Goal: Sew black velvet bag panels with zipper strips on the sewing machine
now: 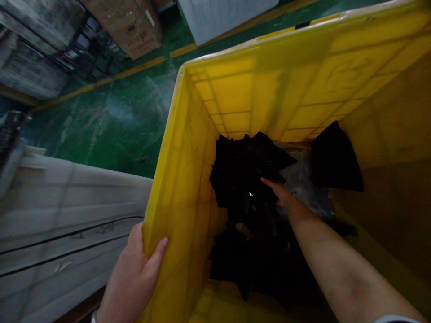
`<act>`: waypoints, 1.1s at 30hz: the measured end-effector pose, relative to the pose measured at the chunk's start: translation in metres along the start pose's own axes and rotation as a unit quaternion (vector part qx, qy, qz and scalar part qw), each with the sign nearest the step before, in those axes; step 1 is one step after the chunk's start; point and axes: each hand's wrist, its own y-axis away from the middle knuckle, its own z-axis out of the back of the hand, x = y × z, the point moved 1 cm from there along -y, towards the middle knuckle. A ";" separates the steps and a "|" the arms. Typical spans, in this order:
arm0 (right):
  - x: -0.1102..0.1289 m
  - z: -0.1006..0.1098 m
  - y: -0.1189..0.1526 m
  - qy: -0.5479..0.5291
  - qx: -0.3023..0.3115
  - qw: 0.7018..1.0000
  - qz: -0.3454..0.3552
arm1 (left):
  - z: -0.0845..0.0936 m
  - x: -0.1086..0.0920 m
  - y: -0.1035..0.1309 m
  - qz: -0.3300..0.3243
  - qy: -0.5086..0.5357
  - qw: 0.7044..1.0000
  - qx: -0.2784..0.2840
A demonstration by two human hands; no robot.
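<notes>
A deep yellow plastic bin (173,193) fills the middle and right of the view. My left hand (138,264) is closed around its near left rim, with the thumb on the inner side. Down inside, my right hand (281,194) is at a heap of black flat pieces (242,179). One digit lies stretched over the black material; the other fingers are mostly hidden, and the hand appears to grip a piece there. More black pieces (269,264) lie nearer to me, and a separate black piece (335,157) leans by the far right wall. Clear plastic film (303,175) shows between them.
To the left of the bin stands a whitish-grey container (84,197) with dark straps across it. Beyond lie the green floor (117,116) with a yellow line, a cardboard box (129,27), a pale bin (225,18) and wrapped goods (37,54) on dark frames.
</notes>
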 end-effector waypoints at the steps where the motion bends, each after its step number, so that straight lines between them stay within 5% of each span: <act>1: -0.001 -0.002 0.000 0.002 0.022 1.000 -0.014 | 0.000 0.000 0.000 0.004 0.001 1.000 0.003; 8: -0.005 -0.020 -0.006 0.010 0.076 0.997 -0.030 | -0.001 0.001 0.002 0.004 -0.002 1.000 0.003; 24: -0.002 -0.020 -0.010 -0.029 0.155 0.979 -0.126 | -0.002 0.001 0.002 0.001 -0.008 1.000 -0.008; 33: -0.004 -0.029 -0.016 -0.057 0.138 0.976 -0.157 | 0.001 -0.004 0.002 -0.016 -0.016 1.000 -0.018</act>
